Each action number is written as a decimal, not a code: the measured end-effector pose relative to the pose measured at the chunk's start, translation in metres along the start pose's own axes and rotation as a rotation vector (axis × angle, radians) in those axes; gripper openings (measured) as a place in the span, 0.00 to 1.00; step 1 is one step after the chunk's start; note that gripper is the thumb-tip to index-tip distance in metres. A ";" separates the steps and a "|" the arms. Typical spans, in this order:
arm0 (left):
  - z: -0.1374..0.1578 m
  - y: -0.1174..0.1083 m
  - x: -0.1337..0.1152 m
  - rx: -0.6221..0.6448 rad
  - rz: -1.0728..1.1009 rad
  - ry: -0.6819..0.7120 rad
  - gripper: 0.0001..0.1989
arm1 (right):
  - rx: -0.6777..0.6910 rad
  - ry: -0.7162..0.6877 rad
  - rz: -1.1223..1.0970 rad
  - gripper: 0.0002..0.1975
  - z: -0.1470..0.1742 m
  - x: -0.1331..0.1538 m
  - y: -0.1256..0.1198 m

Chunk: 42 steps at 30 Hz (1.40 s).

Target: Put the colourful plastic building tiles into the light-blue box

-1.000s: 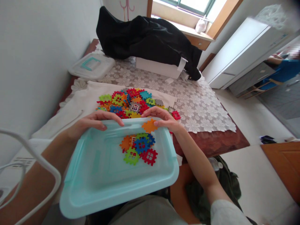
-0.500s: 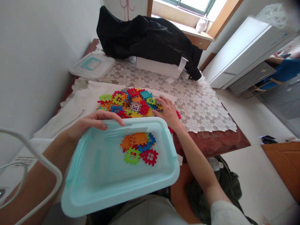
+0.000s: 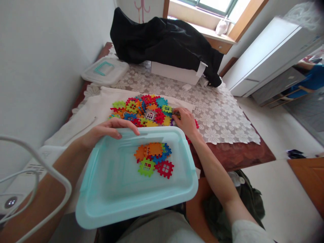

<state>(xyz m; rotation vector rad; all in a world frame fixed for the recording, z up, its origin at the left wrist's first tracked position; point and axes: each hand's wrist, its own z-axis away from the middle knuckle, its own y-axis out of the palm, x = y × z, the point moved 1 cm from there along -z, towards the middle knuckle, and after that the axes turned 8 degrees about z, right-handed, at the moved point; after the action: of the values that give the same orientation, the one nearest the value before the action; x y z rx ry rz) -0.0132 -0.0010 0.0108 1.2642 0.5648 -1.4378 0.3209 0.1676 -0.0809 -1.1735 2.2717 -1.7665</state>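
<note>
Now | left hand (image 3: 106,131) grip clasps tray (image 3: 106,195) rim | right hand (image 3: 186,120) grip pinching a tile (image 3: 176,115)

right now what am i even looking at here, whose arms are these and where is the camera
The camera sits on a person's head and looks forward and down, so the two bare arms coming in from the bottom are that person's own. There is no machine here, only hands.

The left hand grips the far rim of a pale blue plastic tub, which rests near the person's lap. Inside it lie a few flat toy tiles in orange, green, blue and red.

The right hand reaches to a bigger pile of tiles on a white cloth spread over the table. Its fingers pinch at something at the pile's edge; what exactly is too small to tell.

Further back are a clear lidded box and a black garment.
</note>
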 end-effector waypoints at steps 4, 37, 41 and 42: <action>-0.002 0.007 -0.004 -0.023 0.157 -0.073 0.17 | 0.015 -0.027 0.005 0.12 -0.001 0.001 0.002; -0.005 -0.001 0.003 0.043 0.136 -0.045 0.16 | 0.120 0.077 -1.369 0.18 0.018 0.054 -0.034; -0.001 0.004 -0.001 0.007 0.143 -0.081 0.16 | 0.289 -0.036 -1.356 0.16 0.020 0.054 -0.036; -0.002 0.002 -0.001 -0.003 0.135 -0.079 0.16 | 0.320 -0.057 -1.355 0.16 0.020 0.054 -0.036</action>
<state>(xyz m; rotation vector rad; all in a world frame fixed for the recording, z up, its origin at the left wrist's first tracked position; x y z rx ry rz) -0.0106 0.0000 0.0114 1.2141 0.4203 -1.3676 0.3103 0.1180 -0.0353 -2.8966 0.9200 -2.0790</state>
